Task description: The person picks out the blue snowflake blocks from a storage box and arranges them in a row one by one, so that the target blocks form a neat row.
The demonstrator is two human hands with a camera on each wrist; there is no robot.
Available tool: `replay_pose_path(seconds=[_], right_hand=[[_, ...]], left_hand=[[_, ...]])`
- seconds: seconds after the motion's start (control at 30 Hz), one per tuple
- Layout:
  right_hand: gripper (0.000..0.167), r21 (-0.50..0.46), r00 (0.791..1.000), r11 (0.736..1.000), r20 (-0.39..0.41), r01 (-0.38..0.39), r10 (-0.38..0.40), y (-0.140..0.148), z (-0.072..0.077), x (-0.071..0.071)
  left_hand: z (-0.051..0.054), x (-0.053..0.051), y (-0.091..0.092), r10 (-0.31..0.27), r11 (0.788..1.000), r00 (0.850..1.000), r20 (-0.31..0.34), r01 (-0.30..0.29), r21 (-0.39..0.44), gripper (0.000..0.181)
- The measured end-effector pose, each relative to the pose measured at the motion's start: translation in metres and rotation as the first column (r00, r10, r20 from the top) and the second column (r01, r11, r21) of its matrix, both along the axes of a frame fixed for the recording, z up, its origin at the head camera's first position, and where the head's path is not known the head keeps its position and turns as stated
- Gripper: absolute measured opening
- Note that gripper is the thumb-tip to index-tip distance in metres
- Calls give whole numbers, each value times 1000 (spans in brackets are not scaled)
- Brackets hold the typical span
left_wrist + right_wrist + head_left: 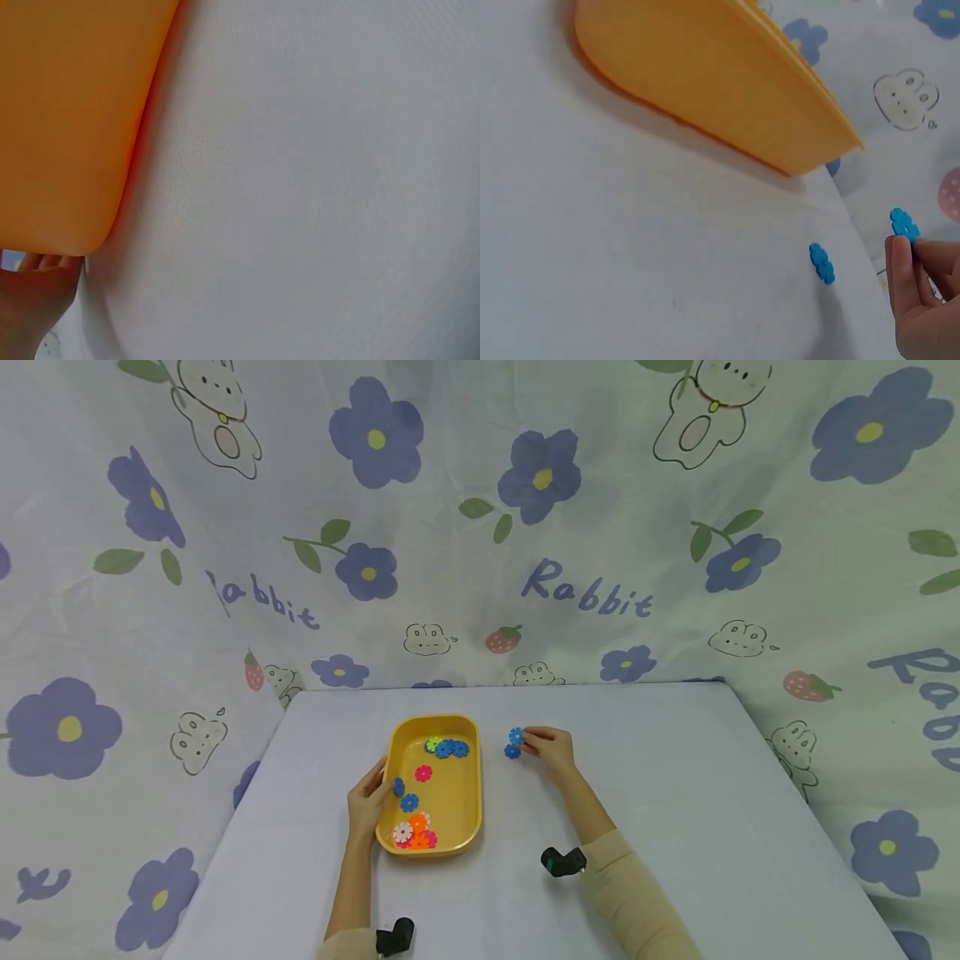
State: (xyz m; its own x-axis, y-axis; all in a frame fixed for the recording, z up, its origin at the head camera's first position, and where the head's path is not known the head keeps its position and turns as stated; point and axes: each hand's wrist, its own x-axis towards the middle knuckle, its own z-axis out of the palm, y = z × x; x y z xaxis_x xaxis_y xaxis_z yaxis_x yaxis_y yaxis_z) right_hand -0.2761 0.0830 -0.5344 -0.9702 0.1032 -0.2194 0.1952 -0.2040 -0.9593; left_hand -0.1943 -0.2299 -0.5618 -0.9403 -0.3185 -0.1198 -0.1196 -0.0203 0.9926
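My left hand (pixel 367 797) grips the left rim of a yellow tray (pixel 471 810); in the left wrist view, part of that hand (pixel 37 300) shows beyond the tray's wall (pixel 67 135). A blue notched disc (pixel 399 787) lies inside, close to the left thumb. Right of the tray, my right hand (pixel 551 750) pinches a light blue notched disc (pixel 516 735) between thumb and fingers, also seen in the right wrist view (pixel 904 225). A darker blue notched disc (pixel 512 752) sits just beside it in the head view; the right wrist view shows this disc (pixel 821 262) apart from the fingers.
Inside the tray are several blue discs (pixel 452 748), a yellow-green disc (pixel 433 744), a pink disc (pixel 423 773) and a cluster of orange, white and pink discs (pixel 417 823). A white cloth (pixel 660 760) covers the table; patterned fabric (pixel 450 527) hangs behind and at both sides.
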Motion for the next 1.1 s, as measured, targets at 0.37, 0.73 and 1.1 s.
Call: replay_pose_path(seconds=[0.37,0.73,1.1], right_hand=[[29,80,996,997,85,16,-22,26,-23,-5],[27,145,993,989,116,11,-28,27,-28,-9],[26,187,994,982,110,-21,0,28,-30,-10]], left_hand=[[-1,0,0,3,1000,1000,-9,-3,2,47],[-1,0,0,3,1000,1000,2,-3,-4,47],[-2,0,-1,-9,1000,1000,3,9,-1,47]])
